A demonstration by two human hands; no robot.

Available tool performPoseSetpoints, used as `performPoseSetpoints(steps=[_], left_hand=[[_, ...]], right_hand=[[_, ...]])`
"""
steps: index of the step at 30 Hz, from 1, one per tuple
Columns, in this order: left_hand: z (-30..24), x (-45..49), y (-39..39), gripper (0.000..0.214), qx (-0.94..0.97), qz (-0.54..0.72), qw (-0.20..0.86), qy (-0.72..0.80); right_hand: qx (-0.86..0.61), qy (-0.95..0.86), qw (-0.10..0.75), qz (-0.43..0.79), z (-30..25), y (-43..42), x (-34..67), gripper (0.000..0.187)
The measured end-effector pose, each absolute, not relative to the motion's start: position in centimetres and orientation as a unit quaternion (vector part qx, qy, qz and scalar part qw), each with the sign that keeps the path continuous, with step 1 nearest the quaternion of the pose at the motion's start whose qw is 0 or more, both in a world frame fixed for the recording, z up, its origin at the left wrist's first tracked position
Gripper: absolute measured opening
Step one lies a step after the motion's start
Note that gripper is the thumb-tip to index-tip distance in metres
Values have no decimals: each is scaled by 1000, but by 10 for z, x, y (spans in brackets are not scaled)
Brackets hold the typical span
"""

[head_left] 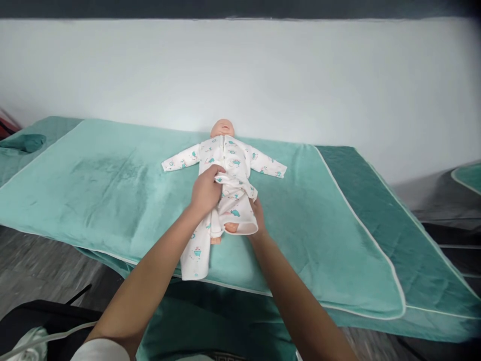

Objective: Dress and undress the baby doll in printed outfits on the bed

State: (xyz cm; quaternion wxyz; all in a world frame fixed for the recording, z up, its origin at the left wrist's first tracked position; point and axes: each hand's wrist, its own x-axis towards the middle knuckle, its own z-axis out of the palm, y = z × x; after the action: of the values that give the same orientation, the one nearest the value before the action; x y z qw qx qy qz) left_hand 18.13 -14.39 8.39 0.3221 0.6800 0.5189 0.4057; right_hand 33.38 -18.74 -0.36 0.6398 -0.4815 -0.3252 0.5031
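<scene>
A baby doll (222, 128) lies on its back with its head toward the wall. It wears a white baby shirt (236, 155) with a teal print, both sleeves spread outward. Matching baby pants (237, 213) cover its legs, bunched at the waist. One pant leg (196, 255) stretches flat past the doll's foot (215, 240), while inside the other's open cuff a foot (231, 227) shows. My left hand (206, 190) is closed on the cloth at the doll's waist. At the other side, my right hand (258, 213) grips the pants near the hip, its fingers partly hidden by cloth.
The doll rests on a light green velvet sheet (112, 175) over a darker green bed (376, 200). A white wall (240, 75) runs along the far edge. At lower left is a black seat (45, 318) with a pale cord (60, 335).
</scene>
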Motion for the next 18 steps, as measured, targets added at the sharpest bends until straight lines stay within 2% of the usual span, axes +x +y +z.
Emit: performPoseSetpoints(steps=[6, 11, 15, 18], left_hand=[[68, 176, -138, 34, 705, 420, 226, 525], [60, 176, -131, 48, 719, 396, 148, 551], [58, 175, -125, 50, 715, 369, 126, 580], [61, 178, -121, 53, 726, 349, 106, 583]], right_hand=[[-497, -359, 616, 495, 2, -181, 338, 52], [-535, -456, 587, 401, -10, -159, 354, 43], [-540, -496, 591, 336, -14, -146, 361, 36], [-499, -483, 599, 398, -14, -147, 362, 35]])
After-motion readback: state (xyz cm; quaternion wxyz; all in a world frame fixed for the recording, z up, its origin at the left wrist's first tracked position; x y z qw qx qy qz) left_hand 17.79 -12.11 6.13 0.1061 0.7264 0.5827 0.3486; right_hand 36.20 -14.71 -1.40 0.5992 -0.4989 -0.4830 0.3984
